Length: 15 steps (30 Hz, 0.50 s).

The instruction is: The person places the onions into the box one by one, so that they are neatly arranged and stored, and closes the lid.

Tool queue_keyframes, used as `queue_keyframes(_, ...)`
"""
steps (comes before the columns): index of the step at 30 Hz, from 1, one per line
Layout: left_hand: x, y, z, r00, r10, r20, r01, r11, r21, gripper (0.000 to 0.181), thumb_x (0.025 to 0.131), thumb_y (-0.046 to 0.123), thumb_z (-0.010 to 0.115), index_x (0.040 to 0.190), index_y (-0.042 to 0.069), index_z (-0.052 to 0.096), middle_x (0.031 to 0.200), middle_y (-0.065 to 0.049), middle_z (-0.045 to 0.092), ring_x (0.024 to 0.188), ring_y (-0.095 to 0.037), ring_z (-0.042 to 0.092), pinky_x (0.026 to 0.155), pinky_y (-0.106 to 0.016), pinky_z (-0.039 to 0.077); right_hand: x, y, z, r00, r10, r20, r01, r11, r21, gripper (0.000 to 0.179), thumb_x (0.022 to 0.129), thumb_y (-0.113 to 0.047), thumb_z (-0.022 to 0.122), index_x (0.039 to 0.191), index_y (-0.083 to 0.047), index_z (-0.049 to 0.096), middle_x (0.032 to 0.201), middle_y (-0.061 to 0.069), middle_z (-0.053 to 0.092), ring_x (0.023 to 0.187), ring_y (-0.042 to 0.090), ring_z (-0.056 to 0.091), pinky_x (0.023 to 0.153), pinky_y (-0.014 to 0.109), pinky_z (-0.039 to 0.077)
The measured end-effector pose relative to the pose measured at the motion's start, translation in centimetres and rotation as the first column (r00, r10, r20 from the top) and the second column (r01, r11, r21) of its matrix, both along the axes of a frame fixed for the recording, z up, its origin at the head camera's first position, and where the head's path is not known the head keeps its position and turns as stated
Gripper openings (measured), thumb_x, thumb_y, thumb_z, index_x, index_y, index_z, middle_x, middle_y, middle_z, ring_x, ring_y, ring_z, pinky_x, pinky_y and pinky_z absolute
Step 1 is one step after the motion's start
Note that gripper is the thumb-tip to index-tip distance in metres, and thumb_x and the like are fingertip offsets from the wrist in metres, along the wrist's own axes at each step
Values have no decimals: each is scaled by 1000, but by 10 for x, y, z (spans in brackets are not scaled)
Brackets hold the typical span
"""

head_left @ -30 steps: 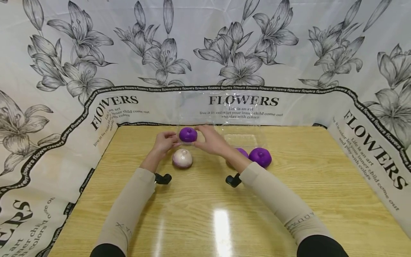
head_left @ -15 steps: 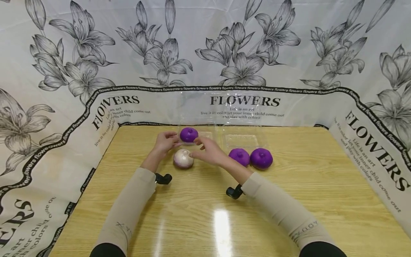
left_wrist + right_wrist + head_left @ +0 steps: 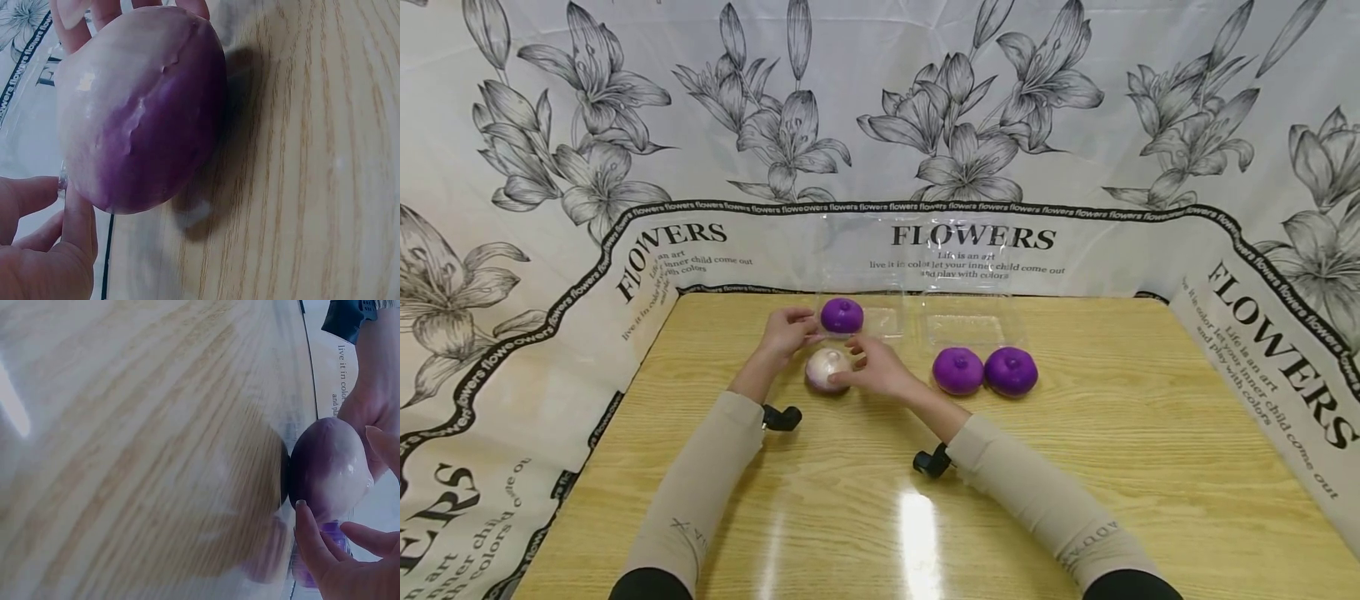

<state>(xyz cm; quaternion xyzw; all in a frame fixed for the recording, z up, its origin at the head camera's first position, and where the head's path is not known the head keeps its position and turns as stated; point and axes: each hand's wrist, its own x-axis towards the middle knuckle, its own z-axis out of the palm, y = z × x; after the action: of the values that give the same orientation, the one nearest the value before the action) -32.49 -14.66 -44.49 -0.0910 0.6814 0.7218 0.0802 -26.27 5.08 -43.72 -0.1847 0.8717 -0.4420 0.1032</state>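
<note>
A white-and-purple onion stands on the table just in front of the left clear plastic box. My left hand pinches the box's left front edge between thumb and finger, seen in the left wrist view. Beside the onion is my right hand, its fingers spread around the right side. The thumb overlaps the onion's side in the head view; a firm grip does not show. A purple onion sits in the left half of this box. In the left wrist view the onion partly hides the right fingers.
A second clear box stands to the right, with its lid upright like the left one's. Two purple onions lie in front of it. Flower-printed cloth walls off the table's back and sides.
My right hand has drawn back from the purple onion in the left box and come forward and down beside the white-and-purple onion. The left hand has stayed at the box edge.
</note>
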Motion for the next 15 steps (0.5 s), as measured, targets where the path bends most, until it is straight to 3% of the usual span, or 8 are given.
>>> queue_keyframes(7,-1,0,1,1000,0,-1,0,1000,5,43,102,-7,52,145,-11,45,129,-23,53,98,-23,62,99,-34,60,1,-11,-3,1000,-19,-13,19,1000,14,73,85,-31,85,139,7,53,134,23,61,120,36,61,102,45,57)
queue_keyframes(15,0,-1,-1,1000,2,-5,-2,1000,4,43,102,-7,53,143,-12,46,124,-21,55,98,-23,62,98,-33,60,-3,-17,-13,999,-14,-50,15,1000,22,72,83,-34,87,134,6,57,125,19,64,111,30,62,96,41,58)
